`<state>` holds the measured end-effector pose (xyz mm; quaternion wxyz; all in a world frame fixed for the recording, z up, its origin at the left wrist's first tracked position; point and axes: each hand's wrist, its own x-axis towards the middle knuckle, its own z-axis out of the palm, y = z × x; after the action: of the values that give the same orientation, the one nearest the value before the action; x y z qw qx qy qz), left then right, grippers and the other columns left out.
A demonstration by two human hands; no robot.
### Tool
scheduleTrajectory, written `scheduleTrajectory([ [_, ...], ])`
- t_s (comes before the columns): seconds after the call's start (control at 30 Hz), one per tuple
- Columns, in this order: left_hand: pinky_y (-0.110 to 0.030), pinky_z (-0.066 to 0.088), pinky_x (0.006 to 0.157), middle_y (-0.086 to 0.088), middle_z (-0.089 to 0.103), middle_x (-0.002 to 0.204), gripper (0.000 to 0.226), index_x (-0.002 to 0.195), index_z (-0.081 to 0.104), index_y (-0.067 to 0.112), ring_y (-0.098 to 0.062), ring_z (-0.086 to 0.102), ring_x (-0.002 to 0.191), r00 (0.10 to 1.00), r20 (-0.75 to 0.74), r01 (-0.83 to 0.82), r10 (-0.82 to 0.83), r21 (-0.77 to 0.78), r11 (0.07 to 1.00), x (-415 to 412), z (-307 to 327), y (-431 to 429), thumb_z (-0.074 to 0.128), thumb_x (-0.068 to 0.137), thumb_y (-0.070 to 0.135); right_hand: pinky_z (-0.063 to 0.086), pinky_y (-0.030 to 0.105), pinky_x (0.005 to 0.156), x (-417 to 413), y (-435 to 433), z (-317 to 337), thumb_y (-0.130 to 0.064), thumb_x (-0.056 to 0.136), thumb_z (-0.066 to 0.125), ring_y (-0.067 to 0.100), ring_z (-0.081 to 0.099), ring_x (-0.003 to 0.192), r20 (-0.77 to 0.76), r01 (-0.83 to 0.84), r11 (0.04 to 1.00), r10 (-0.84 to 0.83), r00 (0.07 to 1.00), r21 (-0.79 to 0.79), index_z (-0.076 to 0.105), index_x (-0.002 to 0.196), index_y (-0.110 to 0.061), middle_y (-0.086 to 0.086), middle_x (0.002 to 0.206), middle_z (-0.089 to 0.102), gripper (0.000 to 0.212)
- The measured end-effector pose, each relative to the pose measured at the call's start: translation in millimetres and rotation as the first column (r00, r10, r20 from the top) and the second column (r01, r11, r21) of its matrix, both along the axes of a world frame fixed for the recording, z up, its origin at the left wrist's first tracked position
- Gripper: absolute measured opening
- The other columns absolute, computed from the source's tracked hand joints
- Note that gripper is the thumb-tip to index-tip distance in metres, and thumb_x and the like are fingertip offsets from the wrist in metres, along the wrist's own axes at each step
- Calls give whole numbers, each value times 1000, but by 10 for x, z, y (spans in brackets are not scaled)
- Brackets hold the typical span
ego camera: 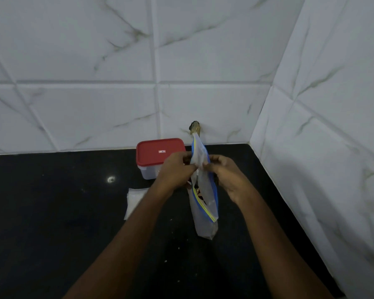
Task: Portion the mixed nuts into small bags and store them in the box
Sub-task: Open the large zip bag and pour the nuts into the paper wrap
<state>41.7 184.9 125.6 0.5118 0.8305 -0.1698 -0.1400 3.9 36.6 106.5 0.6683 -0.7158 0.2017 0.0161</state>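
Observation:
A clear zip bag with a blue and yellow seal strip stands on the black counter; dark nuts show through its open mouth. My left hand and my right hand both pinch the bag's upper edge, one on each side, above the counter. Behind my left hand sits a clear plastic box with its red lid closed. A flat stack of small clear bags lies on the counter, partly hidden under my left forearm.
White marble-patterned tiled walls close the counter at the back and on the right, forming a corner. A small brown fitting sticks out of the back wall just above the bag. Small crumbs dot the counter near me.

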Motion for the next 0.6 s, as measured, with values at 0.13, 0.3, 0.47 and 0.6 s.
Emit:
scheduleTrajectory([
  [0.13, -44, 61, 73, -6, 69, 93, 17, 105, 66, 13, -21, 70, 82, 997, 76, -2, -11, 163, 987, 87, -40, 82, 53, 94, 12, 55, 38, 90, -29, -112, 7, -11, 98, 53, 24, 67, 103, 20, 25, 973, -31, 999, 228, 63, 119, -8, 12, 110, 70, 23],
  [0.3, -26, 45, 56, 1, 62, 79, 18, 84, 54, 20, -15, 61, 69, 963, 266, -141, 53, 324, 935, 210, -96, 6, 61, 91, 34, 55, 37, 88, -4, -108, 3, -17, 100, 50, 24, 67, 97, -26, -41, 983, 46, 999, 181, 66, 115, -9, 15, 112, 70, 23],
  [0.47, -22, 39, 55, 2, 60, 72, 12, 87, 67, 13, -10, 57, 65, 965, 253, -130, 70, 230, 964, 253, -79, -84, 57, 93, 16, 51, 24, 71, 121, -7, 52, -38, 95, 61, 7, 61, 91, 72, 11, 973, 6, 997, -229, 58, 113, -22, -8, 101, 62, 25],
  [0.6, -22, 44, 56, -3, 66, 76, 17, 87, 70, 11, -14, 61, 68, 980, 197, -57, 6, 253, 966, 304, -54, -41, 55, 93, 18, 54, 36, 83, 250, -68, -17, -31, 94, 61, 11, 60, 92, 126, 32, 725, 76, 989, -688, 58, 114, -23, -9, 100, 60, 22],
])
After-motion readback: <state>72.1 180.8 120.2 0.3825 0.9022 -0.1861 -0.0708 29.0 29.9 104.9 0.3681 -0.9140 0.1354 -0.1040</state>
